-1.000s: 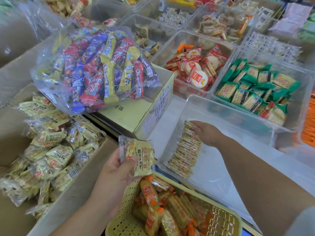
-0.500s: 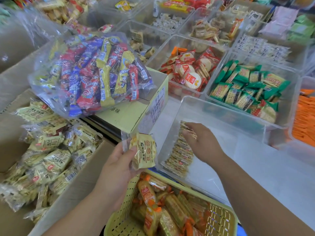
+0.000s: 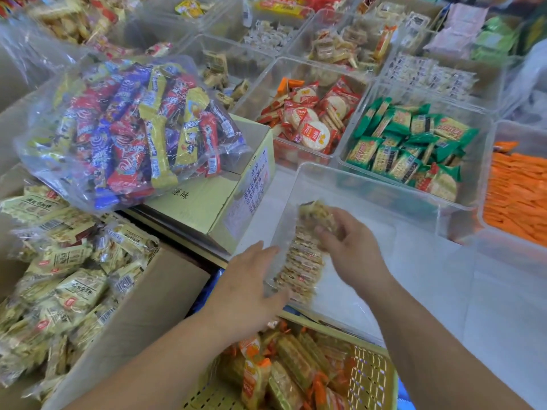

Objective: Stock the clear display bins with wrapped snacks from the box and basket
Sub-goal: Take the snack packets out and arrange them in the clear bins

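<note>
A clear display bin (image 3: 355,179) stands in front of me with a row of yellow-wrapped snack packs (image 3: 302,261) standing on edge along its left side. My left hand (image 3: 251,288) reaches to the near end of that row with straight fingers; no pack shows in it. My right hand (image 3: 352,250) is inside the bin, its fingers curled over the packs at the row's far end. At the left, a cardboard box (image 3: 142,306) holds several loose yellow packs (image 3: 74,276). A yellow plastic basket (image 3: 373,377) at the bottom holds orange-tipped packs (image 3: 284,377).
A clear bag of colourful bars (image 3: 133,128) lies on a yellow-green carton (image 3: 207,208) beside the bin. Behind it stand bins of red rice crackers (image 3: 310,119), green packs (image 3: 408,146) and orange packs (image 3: 518,196). More filled bins line the back.
My left hand carried its yellow pack from above the basket over to the row in the bin. My right hand slid toward the row's far end and curled over the packs.
</note>
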A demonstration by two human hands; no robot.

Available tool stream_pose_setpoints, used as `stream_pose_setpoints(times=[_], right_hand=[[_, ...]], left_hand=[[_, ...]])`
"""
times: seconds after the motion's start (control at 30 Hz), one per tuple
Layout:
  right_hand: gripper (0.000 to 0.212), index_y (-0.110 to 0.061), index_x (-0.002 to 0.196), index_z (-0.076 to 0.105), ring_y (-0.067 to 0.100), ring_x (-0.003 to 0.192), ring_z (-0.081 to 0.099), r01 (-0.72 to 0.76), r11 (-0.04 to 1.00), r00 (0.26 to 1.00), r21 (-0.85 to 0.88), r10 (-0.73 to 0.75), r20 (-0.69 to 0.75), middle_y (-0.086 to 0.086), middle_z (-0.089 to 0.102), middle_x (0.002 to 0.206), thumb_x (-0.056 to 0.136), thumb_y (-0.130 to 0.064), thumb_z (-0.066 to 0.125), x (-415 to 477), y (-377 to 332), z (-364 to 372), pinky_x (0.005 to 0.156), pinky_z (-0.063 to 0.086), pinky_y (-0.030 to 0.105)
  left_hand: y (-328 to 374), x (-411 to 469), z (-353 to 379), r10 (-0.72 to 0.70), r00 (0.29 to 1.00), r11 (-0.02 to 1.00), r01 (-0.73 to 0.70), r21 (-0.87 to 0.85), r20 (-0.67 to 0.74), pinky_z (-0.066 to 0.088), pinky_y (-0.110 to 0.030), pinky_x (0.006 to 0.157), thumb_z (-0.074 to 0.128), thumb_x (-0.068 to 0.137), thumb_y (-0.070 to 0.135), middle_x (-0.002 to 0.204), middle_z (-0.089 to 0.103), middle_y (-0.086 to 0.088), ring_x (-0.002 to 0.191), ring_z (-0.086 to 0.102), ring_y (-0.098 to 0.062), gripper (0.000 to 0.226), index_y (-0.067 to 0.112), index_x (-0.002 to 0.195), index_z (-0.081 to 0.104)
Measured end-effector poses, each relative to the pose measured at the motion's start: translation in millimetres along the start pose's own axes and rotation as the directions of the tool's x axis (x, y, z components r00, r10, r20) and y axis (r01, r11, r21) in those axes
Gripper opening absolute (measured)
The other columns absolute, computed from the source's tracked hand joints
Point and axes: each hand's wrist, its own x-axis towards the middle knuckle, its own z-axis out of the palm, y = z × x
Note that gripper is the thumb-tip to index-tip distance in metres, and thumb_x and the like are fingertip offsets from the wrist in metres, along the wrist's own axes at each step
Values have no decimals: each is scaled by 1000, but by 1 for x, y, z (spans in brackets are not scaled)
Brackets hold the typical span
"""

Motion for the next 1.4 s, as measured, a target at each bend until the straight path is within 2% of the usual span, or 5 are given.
stream_pose_setpoints(times=[0.1,0.27,0.87,1.17,1.4], right_hand=[[27,-31,120,66,-6,66,57,83,957,991,-278,-107,-74,-20,61,80,94,-23,67,43,10,-20,51,34,9],[35,-25,129,66,27,96,64,50,835,996,-547,-2,88,3,71,113,95,-20,62,109,29,-19,73,43,26],[45,-31,145,41,38,118,52,-67,723,928,-688,299,224,14,58,136,101,-38,36,142,61,19,94,46,42],[68,-32,156,30,33,150,22,-59,746,975,-663,185,121,10,27,164,94,-42,57,72,36,34,119,30,51],[54,-25,143,51,30,139,39,101,812,994,-574,-58,92,6,48,150,93,-41,63,-4,-22,104,116,30,44]], left_hand=[[-13,8,5,-114,990,973,93,213,86,17,-36,126,51,93,72,174,6,6,159,8,-18,99,28,166,0],[-20,15,11,-99,987,932,46,359,129,30,-38,121,38,84,90,173,12,5,157,21,-19,116,21,165,-8],[-29,21,13,-65,980,905,-21,424,187,25,-42,122,22,84,91,174,2,4,158,15,-18,112,20,163,-15],[-46,-23,-6,109,992,965,-122,233,67,11,-40,128,46,96,72,172,8,12,158,5,-13,86,38,164,6],[-114,-111,-59,141,933,990,-129,59,-330,15,-8,113,62,92,59,148,43,19,136,31,5,64,30,149,52]])
